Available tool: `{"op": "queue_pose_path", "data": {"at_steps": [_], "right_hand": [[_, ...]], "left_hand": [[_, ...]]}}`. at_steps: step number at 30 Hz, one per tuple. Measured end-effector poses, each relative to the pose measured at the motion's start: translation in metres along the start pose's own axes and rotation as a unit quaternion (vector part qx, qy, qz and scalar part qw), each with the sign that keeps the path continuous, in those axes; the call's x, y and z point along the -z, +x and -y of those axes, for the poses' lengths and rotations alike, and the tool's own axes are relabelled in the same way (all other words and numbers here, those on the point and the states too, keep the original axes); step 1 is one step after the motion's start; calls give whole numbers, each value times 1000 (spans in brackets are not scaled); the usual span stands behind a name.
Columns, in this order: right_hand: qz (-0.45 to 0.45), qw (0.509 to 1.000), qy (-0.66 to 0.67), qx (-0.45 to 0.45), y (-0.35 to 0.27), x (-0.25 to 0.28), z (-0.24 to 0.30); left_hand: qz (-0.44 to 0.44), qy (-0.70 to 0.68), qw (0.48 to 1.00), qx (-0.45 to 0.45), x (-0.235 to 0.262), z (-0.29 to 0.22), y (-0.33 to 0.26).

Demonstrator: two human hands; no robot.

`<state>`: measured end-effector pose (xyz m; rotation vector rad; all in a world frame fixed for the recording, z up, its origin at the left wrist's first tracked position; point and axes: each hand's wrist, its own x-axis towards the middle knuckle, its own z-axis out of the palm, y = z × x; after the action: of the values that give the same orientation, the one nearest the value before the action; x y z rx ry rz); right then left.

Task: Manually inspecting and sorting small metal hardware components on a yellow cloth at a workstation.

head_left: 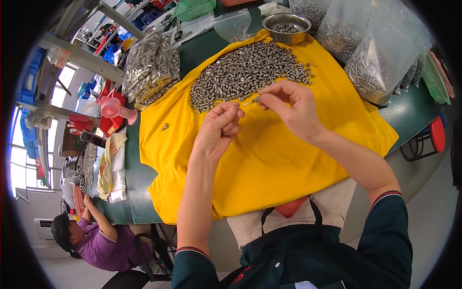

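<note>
Yellow cloth [269, 159] under screw-pinching hands [255, 115]

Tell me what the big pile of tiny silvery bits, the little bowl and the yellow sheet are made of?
The tiny silvery bits look like metal, probably steel: grey and shiny, glinting in the light. The little bowl also looks like polished metal, with a bright reflective rim. The yellow sheet seems to be soft cloth: matte, with folds and wrinkles, draping over the table edge.

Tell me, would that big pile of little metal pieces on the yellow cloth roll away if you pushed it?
Probably some: the metal pieces look small, round and loose, so they'd likely scatter. The soft yellow cloth should slow them.
</note>
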<state>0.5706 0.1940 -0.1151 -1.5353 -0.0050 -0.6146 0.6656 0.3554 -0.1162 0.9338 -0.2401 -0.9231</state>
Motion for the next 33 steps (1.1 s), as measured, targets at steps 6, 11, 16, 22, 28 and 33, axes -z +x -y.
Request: {"op": "queue_pose_path", "data": {"at_steps": [6,11,16,22,28,33], "right_hand": [[-64,993,90,-46,6,9,-2],[-42,995,72,-50,4,6,-1],[-35,996,69,-53,3,4,-3],[-16,999,28,-35,3,4,-3],[-44,999,15,10,-1,4,-4],[-3,989,-102,107,-6,3,6]], "left_hand": [[-101,-134,985,-48,12,-23,4],[-224,218,943,-114,34,-23,13],[-284,589,723,-225,41,-11,25],[-255,685,632,-256,35,-4,27],[-187,261,942,-93,14,-5,16],[-29,-148,986,71,-14,2,0]]}}
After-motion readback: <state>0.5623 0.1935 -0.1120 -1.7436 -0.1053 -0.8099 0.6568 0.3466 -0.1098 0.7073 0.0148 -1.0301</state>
